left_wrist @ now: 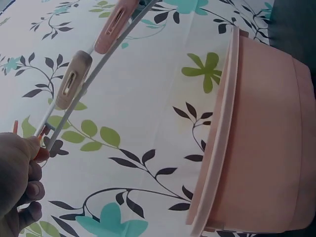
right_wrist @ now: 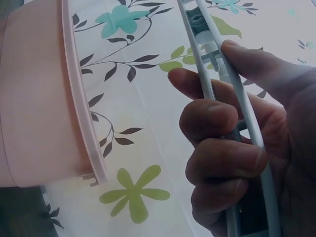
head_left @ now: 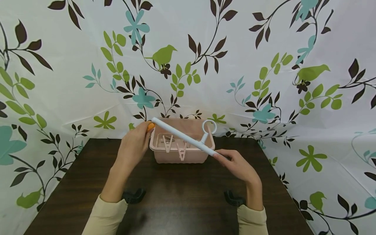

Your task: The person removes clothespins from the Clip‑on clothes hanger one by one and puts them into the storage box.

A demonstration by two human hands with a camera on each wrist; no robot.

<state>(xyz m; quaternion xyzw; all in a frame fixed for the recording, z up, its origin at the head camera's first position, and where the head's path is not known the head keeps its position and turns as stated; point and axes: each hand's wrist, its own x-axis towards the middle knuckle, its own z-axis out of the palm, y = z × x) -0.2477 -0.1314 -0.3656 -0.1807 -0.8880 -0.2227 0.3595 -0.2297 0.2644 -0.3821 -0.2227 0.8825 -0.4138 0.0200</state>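
Holding one hanger (head_left: 179, 133) in left hand (head_left: 133, 143) and right hand (head_left: 239, 164), two hands in all. Showing, between the grips, two clips (left_wrist: 78, 71) and one bin (head_left: 164, 157); at the left fingertips, one orange piece (head_left: 150, 126); nearer the wrists, two dark pieces (head_left: 135, 196).

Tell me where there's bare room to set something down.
Bare tabletop: before the pink basket, between the black wrist pieces; also outside each forearm, toward the side edges. Crowded: around the basket, with left hand, right hand and pale-blue hanger.
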